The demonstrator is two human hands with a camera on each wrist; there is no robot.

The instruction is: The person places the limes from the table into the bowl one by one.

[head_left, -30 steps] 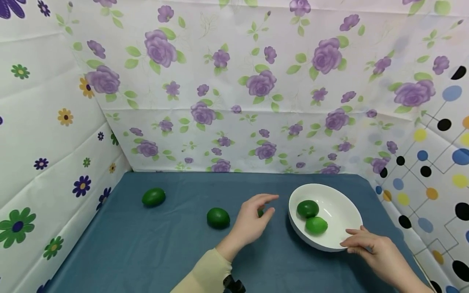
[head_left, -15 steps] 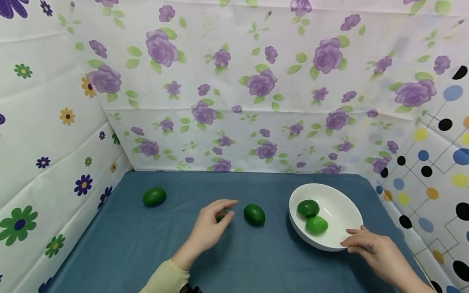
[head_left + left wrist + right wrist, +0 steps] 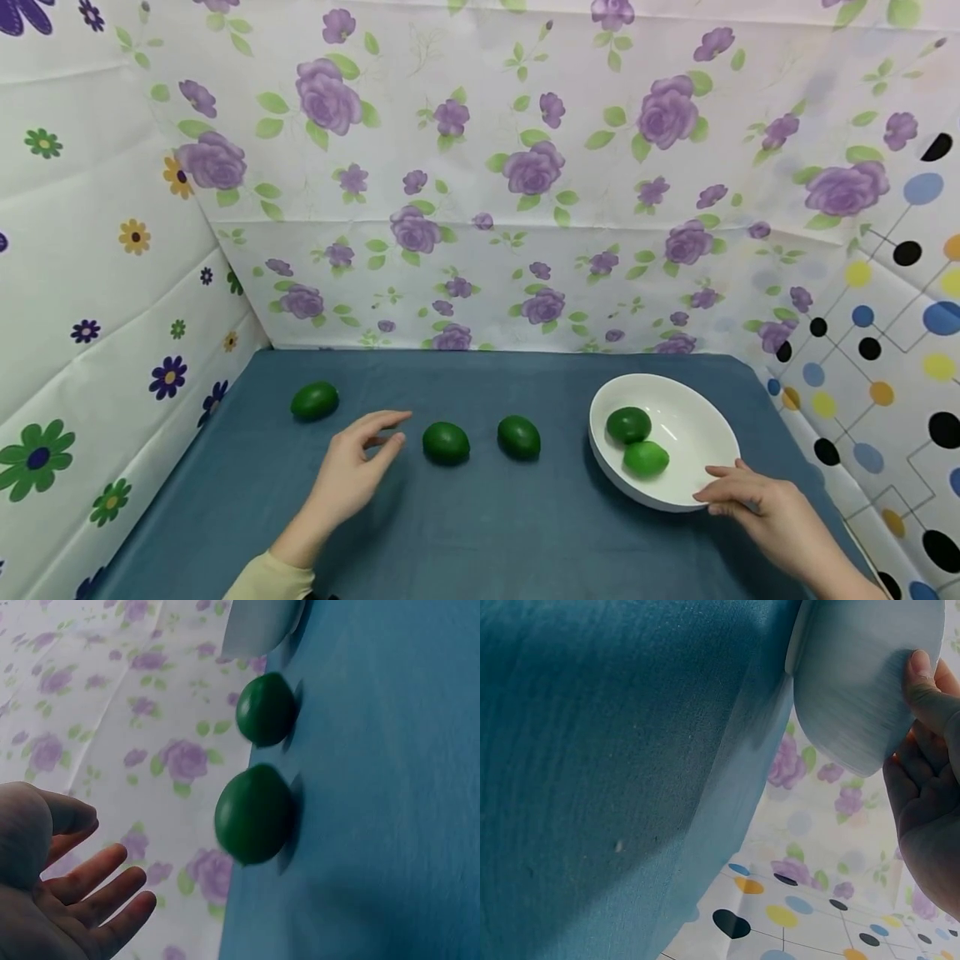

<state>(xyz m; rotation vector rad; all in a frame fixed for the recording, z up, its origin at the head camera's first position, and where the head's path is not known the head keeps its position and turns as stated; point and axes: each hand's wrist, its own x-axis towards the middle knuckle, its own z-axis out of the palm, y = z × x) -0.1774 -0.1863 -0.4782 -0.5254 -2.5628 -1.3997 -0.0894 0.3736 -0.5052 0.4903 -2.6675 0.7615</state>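
My left hand [image 3: 348, 475] hovers above the cloth with nothing in it, fingers and thumb spread apart; the left wrist view also shows the hand [image 3: 71, 892] bare. Just right of it lies a dark green lime [image 3: 446, 443], and a second dark lime [image 3: 518, 437] sits further right. Up and left of the hand is a third lime [image 3: 314, 402]. My right hand [image 3: 772, 512] pinches the rim of a white bowl [image 3: 701, 421], thumb outside as seen in the right wrist view. Inside the bowl a dark lime [image 3: 628, 425] touches a brighter green lime [image 3: 646, 459].
A blue cloth [image 3: 465, 533] covers the table. Behind it hangs a sheet with purple roses [image 3: 480, 275]. Flowered fabric [image 3: 90, 250] closes off the left side and dotted fabric [image 3: 877, 400] the right.
My left hand has moved left in steps, from over the right-hand loose lime, past the middle one, to beyond it. Right hand, bowl and limes have stayed in place.
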